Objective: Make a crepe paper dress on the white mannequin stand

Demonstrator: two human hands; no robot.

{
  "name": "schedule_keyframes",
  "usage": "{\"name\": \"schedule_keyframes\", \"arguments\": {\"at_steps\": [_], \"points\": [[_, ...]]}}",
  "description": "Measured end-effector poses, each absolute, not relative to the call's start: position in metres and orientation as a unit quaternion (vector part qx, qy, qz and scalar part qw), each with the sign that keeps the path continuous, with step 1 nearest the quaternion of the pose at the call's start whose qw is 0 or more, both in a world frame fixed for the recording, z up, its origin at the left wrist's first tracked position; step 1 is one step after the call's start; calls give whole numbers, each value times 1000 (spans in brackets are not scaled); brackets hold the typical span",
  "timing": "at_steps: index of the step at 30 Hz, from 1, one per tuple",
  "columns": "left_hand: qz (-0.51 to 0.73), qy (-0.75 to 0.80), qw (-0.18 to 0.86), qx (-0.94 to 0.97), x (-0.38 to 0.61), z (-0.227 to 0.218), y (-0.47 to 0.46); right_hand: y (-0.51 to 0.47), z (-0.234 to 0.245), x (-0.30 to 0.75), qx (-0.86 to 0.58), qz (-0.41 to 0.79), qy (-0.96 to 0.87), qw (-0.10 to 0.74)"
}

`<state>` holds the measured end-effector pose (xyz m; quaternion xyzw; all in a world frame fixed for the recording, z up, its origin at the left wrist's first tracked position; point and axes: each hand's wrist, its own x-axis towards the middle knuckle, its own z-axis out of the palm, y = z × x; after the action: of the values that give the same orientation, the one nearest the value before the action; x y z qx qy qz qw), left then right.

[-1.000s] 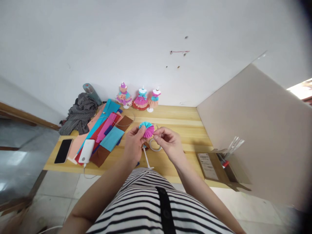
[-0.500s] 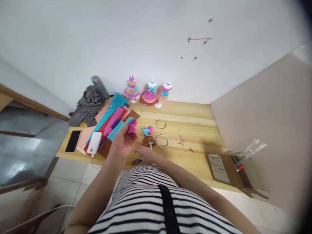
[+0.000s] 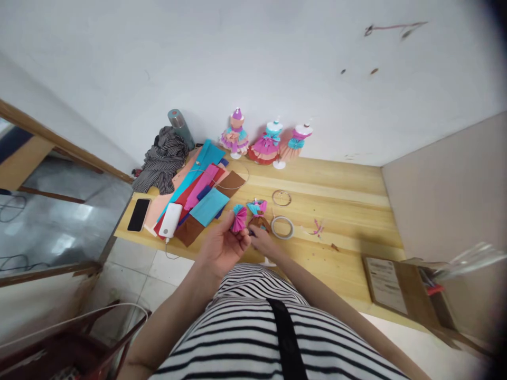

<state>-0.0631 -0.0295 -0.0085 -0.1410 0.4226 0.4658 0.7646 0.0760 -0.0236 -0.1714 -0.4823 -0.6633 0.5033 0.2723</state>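
Observation:
My left hand [image 3: 226, 244] pinches a pleated crepe paper fan [image 3: 239, 218], bright pink with a blue edge, above the front of the table. Close beside it, the fingers of my right hand [image 3: 264, 241] are closed on a small dark tool [image 3: 252, 231]; its kind is mostly hidden. Just behind the right hand lies a small dress form [image 3: 257, 207] dressed in blue, pink and brown paper, partly covered by the hand. A roll of tape [image 3: 282, 227] rests to its right, with a thin wire ring [image 3: 281, 198] farther back.
Three dressed mini mannequins [image 3: 273, 142] stand along the wall. Coloured crepe sheets [image 3: 209, 206], a white power bank [image 3: 171, 220], a phone [image 3: 139, 215], striped cloth [image 3: 162, 161] and a flask [image 3: 181, 128] occupy the left. Paper scraps [image 3: 318, 228] and a cardboard box [image 3: 390, 285] are on the right.
The view has shifted left. My right hand has come up from near the dark tool at the table's front edge to beside the paper fan, now holding a dark tool. My left hand keeps the fan.

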Motion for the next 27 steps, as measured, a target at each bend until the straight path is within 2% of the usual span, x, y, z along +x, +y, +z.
{"name": "schedule_keyframes", "arguments": {"at_steps": [7, 11, 15, 22, 27], "points": [[419, 432, 792, -103, -33, -12, -17, -42, -57, 152, -487, 600, -514, 373], [388, 459, 796, -73, -10, -9, -9, -61, -13, 172, -512, 569, -504, 400], [365, 462, 808, -33, 8, -7, -6, -69, -4, 181, -558, 490, -517, 426], [346, 464, 815, 32, 25, -6, -8, -73, 0, 191, -610, 391, -561, 401], [342, 462, 816, 55, 30, -5, -9, -76, -3, 195, -621, 363, -578, 386]]}}
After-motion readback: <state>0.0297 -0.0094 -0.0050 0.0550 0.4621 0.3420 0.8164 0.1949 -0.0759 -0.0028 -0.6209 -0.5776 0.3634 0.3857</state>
